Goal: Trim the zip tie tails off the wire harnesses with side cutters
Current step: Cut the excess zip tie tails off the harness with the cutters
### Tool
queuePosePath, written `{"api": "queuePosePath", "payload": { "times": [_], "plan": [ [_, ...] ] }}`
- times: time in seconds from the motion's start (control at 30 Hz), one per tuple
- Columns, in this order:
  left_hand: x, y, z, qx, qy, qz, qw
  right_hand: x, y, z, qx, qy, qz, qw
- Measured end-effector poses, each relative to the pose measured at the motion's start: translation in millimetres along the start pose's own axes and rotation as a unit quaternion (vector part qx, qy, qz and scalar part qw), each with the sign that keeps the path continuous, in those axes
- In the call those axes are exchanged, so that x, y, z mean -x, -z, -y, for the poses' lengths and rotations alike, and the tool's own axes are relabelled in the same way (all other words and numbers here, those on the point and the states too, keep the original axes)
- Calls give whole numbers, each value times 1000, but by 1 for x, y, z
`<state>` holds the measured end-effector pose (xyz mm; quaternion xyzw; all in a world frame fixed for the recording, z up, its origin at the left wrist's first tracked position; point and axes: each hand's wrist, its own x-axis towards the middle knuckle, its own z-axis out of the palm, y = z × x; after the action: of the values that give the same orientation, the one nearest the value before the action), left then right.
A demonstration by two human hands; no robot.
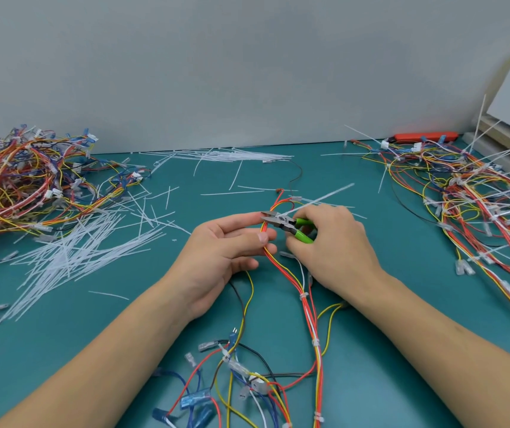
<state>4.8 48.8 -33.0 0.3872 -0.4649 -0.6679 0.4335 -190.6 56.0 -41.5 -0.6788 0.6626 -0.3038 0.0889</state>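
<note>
On the teal counter (401,381), the left hand (225,254) pinches the wire harness (306,307) steady while the right hand (334,245) grips the green side cutters (290,225), whose blades should sit flush against the tie head before squeezing, sparing wires, under the long zip tie tail (324,197).

**Cutters at the harness, mid-table**

The left hand (225,248) pinches a wire harness (307,307) of red, yellow and white wires between thumb and fingers. The right hand (337,242) grips green-handled side cutters (290,225), whose metal nose lies against the wires just above the left thumb. A white zip tie tail (327,196) slants up and right from that spot. On the teal table (401,350), loose cut tails (71,257) lie at left, beside a harness pile (28,183); a second heap (475,205) sprawls at right.
</note>
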Motion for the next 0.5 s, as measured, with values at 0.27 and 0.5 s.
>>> {"api": "queuePosePath", "payload": {
  "times": [0.27,0.5],
  "plan": [
    [1,0,-1,1,-3,3,1000,2,-2,0,-12,-26,-45,999],
    [2,-1,-1,0,1,4,1000,3,-1,-2,-29,5,-13,999]
  ]
}}
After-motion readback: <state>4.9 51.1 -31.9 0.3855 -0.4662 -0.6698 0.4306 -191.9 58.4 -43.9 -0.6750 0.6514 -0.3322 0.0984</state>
